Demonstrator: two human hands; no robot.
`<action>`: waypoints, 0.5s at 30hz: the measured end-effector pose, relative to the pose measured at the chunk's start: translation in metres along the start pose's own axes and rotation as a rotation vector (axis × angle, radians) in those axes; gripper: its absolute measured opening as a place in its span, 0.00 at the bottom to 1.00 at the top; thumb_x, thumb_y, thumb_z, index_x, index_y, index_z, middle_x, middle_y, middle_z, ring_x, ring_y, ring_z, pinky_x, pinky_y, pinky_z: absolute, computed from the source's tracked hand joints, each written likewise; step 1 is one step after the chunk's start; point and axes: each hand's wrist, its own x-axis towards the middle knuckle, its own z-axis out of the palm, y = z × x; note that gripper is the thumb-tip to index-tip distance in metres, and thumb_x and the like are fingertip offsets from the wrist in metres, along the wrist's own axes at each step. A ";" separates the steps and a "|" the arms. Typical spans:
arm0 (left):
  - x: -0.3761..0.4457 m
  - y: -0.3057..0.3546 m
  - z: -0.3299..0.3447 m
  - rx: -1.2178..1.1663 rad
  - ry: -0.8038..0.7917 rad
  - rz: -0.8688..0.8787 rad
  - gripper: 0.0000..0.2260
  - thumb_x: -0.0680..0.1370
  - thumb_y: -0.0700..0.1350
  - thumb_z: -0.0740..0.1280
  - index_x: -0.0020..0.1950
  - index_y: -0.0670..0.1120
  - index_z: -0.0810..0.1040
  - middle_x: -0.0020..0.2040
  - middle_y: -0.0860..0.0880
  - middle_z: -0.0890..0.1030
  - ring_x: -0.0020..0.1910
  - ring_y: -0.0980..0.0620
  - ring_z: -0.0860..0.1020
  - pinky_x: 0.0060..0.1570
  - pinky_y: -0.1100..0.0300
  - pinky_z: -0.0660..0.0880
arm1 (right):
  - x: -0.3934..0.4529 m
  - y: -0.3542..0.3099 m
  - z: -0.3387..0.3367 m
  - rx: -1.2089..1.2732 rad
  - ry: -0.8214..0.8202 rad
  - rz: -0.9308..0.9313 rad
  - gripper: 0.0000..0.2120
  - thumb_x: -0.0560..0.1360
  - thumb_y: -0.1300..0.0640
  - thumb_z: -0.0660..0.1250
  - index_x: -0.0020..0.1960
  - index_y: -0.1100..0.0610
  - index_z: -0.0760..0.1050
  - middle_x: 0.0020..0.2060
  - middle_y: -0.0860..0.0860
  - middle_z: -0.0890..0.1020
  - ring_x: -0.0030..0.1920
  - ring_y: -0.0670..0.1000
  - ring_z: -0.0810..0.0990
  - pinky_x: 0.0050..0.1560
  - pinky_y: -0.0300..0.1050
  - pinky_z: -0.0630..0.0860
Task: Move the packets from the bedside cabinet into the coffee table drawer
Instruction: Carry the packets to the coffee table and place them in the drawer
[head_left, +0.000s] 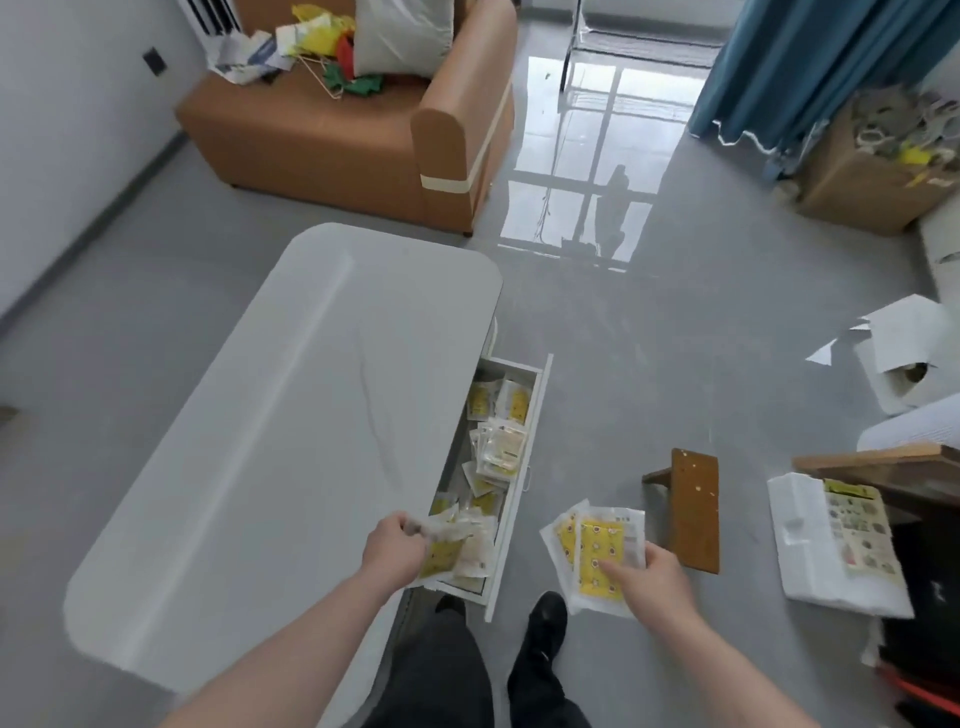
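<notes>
The white coffee table (270, 441) has its side drawer (535, 415) pulled open, and several yellow-and-clear packets (501, 447) lie inside. My left hand (395, 545) grips a small bunch of packets (457, 551) over the near end of the drawer. My right hand (649, 577) holds a fanned stack of yellow packets (597, 556) above the floor, to the right of the drawer. The bedside cabinet (883, 467) shows only as a brown wooden edge at the far right.
A small wooden stool (693, 509) stands on the floor just right of my right hand. White foam with a printed sheet (831, 545) lies by the cabinet. An orange sofa (337, 135) with clutter sits beyond the table. My feet (545, 608) are below the drawer.
</notes>
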 end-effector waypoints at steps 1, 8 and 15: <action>0.010 -0.001 0.008 -0.004 -0.003 -0.016 0.05 0.78 0.41 0.63 0.42 0.46 0.72 0.41 0.49 0.77 0.38 0.50 0.73 0.37 0.57 0.69 | 0.014 -0.002 0.000 -0.012 -0.016 0.000 0.05 0.75 0.58 0.77 0.49 0.49 0.85 0.41 0.42 0.88 0.43 0.45 0.87 0.38 0.40 0.77; 0.107 -0.026 0.079 -0.084 -0.040 -0.179 0.05 0.78 0.40 0.65 0.43 0.49 0.74 0.44 0.49 0.78 0.40 0.50 0.75 0.34 0.60 0.69 | 0.112 0.014 0.031 -0.101 -0.091 0.002 0.04 0.75 0.56 0.77 0.48 0.48 0.85 0.39 0.40 0.88 0.39 0.40 0.86 0.42 0.44 0.80; 0.188 -0.065 0.149 -0.143 -0.024 -0.219 0.03 0.78 0.43 0.67 0.47 0.51 0.77 0.47 0.51 0.80 0.43 0.53 0.78 0.38 0.59 0.71 | 0.190 0.052 0.075 -0.129 -0.123 0.002 0.04 0.75 0.56 0.77 0.48 0.48 0.85 0.39 0.39 0.88 0.38 0.39 0.86 0.40 0.42 0.78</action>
